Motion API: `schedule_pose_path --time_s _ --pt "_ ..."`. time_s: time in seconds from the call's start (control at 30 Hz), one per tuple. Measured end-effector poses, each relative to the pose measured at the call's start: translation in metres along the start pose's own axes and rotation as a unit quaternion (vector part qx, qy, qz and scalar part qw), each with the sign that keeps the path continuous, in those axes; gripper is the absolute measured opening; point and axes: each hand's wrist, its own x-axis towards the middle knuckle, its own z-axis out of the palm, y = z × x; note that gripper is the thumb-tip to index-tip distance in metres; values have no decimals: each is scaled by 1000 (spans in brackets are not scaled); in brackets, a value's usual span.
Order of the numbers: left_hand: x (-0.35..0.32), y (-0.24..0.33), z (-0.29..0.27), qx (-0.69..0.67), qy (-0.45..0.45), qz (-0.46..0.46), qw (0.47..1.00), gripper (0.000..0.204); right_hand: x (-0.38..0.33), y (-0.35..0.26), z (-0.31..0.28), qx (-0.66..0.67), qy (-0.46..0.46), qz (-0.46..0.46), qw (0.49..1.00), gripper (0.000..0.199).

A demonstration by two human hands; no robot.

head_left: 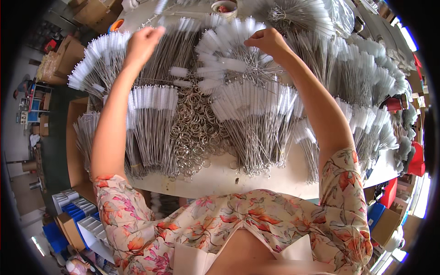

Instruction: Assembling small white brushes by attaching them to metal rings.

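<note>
Both my arms reach out over a table heaped with wire-handled brushes with white bristles. My left hand [144, 43] is closed, thumb and fingers pinched together, above the brushes [110, 50] at the far left. A pale blurred shape shows just past its fingertips; I cannot tell if it is held. My right hand [271, 42] is also pinched, over a loose spread of brushes [229, 39] at the far middle. What lies between its fingers is too small to make out. Between the nearer bundles is a pile of metal split rings [195, 126].
Upright brush bundles [149, 107] stand at the near left, with more bundles [254, 105] at the near middle. Further brushes [371, 73] crowd the right side. At the far edge are a small round tub [224, 8] and an orange tape roll [116, 25]. Cardboard boxes [68, 57] stand left of the table.
</note>
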Motion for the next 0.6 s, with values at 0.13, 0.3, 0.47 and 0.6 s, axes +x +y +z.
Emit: schedule_pose_path --time_s 0.13,0.3,0.47,0.6 --pt "16 -19 48 165 -120 72 976 34 -12 -22 -17 58 202 -111 971 31" --pt "12 -41 40 102 -158 52 981 21 -50 -41 -108 211 269 -227 912 18" --pt "4 -21 33 -27 -135 12 990 20 -85 56 -180 168 328 -154 917 22" --pt "2 -14 22 -9 -142 -2 990 19 -99 106 -207 -90 408 -68 906 22"
